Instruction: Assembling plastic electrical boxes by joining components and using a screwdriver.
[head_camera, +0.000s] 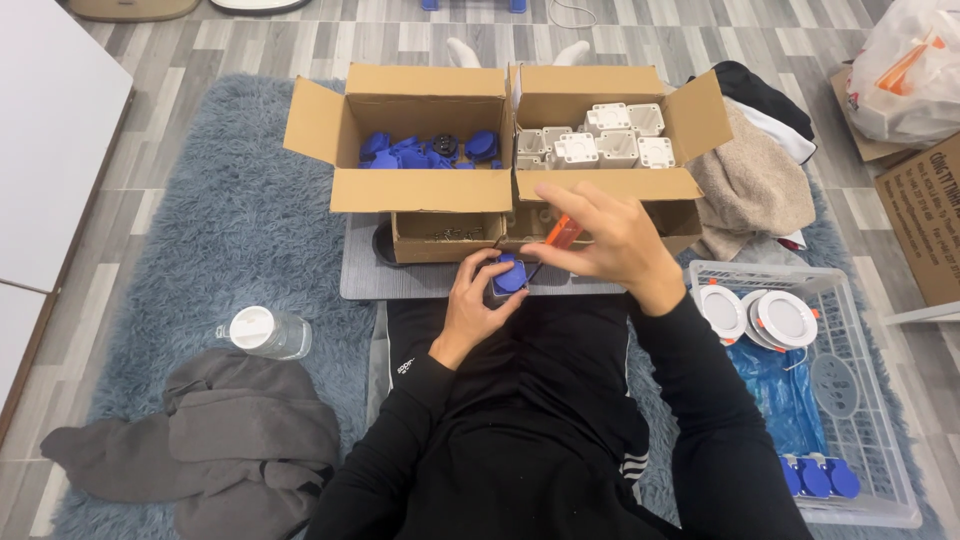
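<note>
- A small blue-capped part (510, 274) is gripped by the left hand (478, 300) at the grey mat's (362, 280) near edge.
- An orange-handled screwdriver (562, 233) is pinched by the right hand (612, 240), just above the part.

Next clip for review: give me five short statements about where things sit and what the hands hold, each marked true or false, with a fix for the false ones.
1. The left hand holds a small part with a blue cap. True.
2. The right hand grips a green tool. False: the screwdriver has an orange handle.
3. The left cardboard box holds blue parts. True.
4. The right cardboard box holds blue parts too. False: it holds white housings.
5. The bottle stands in the white basket. False: it lies on the rug, on the person's left, beside the grey garment.
</note>
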